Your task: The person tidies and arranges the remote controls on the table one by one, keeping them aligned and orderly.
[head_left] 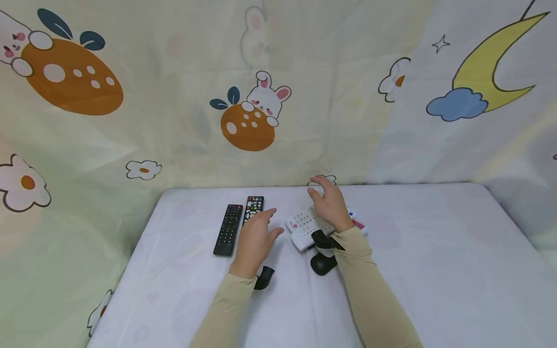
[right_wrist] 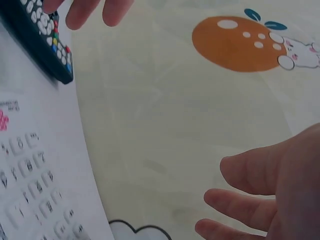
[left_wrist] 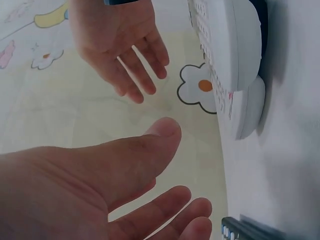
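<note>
My left hand (head_left: 254,244) is held over the table with its fingers extended and its thumb apart, holding nothing. It partly covers a black remote control with coloured buttons (head_left: 254,205); a longer black remote control (head_left: 227,232) lies just left of it. My right hand (head_left: 332,207), palm facing left and fingers loosely spread, hovers over a white device with many small keys (head_left: 304,226). A pink flower mark (right_wrist: 3,120) shows on that device in the right wrist view. Partly behind the right wrist is another white item with a pink patch (head_left: 359,225).
Near the right wrist lies a black computer mouse (head_left: 321,265). A white cloth covers the table (head_left: 435,270). Behind its far edge hangs a patterned curtain (head_left: 187,130) with rabbits, flowers and a moon. Each wrist wears a black strap-like mount (head_left: 264,278).
</note>
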`<state>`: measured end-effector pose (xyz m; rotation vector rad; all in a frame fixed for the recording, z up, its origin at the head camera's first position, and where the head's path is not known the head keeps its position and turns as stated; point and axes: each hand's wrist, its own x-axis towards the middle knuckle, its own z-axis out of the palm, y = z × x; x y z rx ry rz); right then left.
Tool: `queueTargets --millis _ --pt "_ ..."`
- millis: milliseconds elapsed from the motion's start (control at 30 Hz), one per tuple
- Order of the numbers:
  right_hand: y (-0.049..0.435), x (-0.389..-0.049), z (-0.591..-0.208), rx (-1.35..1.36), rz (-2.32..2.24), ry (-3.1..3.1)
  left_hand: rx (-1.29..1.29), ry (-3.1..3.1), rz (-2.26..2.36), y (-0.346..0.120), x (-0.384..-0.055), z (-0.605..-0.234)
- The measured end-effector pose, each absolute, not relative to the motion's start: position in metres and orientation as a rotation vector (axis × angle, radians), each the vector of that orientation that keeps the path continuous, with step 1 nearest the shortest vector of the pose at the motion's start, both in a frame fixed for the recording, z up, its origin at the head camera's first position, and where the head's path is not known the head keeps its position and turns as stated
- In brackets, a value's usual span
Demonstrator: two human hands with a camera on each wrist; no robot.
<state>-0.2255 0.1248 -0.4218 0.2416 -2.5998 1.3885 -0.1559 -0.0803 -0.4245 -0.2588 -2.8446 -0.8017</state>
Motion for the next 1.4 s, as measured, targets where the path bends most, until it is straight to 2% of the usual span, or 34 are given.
queueTargets --millis 567,1400 --pt "0.151 -0.231 -0.429 0.068 1.381 -2.805 -0.155 -2.892 -0.878 -0.058 -0.166 -0.443" --pt "0.165 -0.241 -0.446 -0.226 1.113 -3.07 -0.224 -2.911 -0.964 -0.05 -0.174 -0.462"
